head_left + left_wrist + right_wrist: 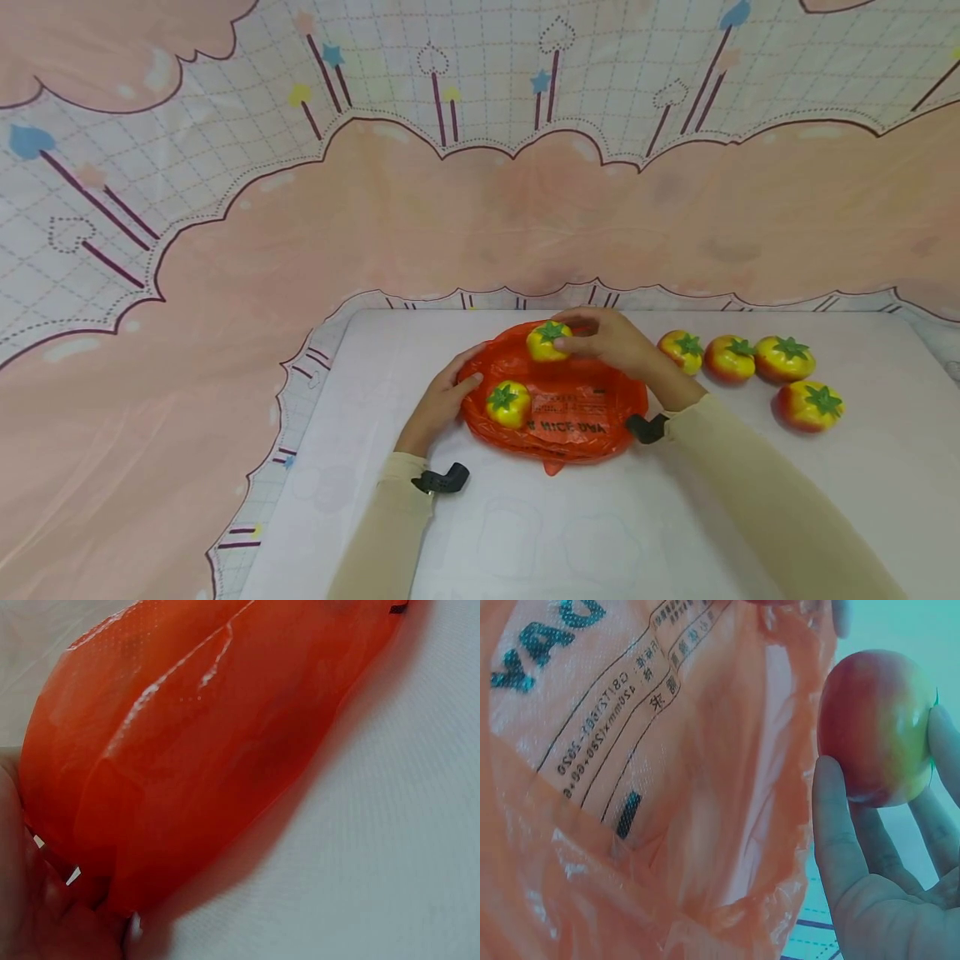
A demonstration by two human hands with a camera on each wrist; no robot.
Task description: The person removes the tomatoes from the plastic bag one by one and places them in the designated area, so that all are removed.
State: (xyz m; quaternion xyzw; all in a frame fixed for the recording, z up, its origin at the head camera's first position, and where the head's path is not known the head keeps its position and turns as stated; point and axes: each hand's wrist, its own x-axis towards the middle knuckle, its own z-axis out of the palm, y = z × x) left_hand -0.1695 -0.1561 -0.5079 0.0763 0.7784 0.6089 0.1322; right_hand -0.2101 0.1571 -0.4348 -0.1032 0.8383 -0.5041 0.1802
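A red plastic bag [577,442] with printed lettering lies spread on the white table, its mouth opened upward. My left hand [444,400] holds the bag's left rim, thumb on the inner side. In the left wrist view its fingers [56,922] are partly hidden by the bag's red film [225,750]. Over the bag's far side my right hand [603,337] pinches a yellow-and-red tomato [548,341] with a green star-shaped top. The right wrist view shows this tomato [877,727] between thumb and fingers, beside the bag's wall. Another tomato [509,405] sits inside the bag, at its left.
Several more tomatoes stand right of the bag, beyond my right forearm: one tomato [681,352] close to the arm, one tomato [808,407] nearer the front. The white table [540,542] ends at the back against a pink patterned cloth [487,225].
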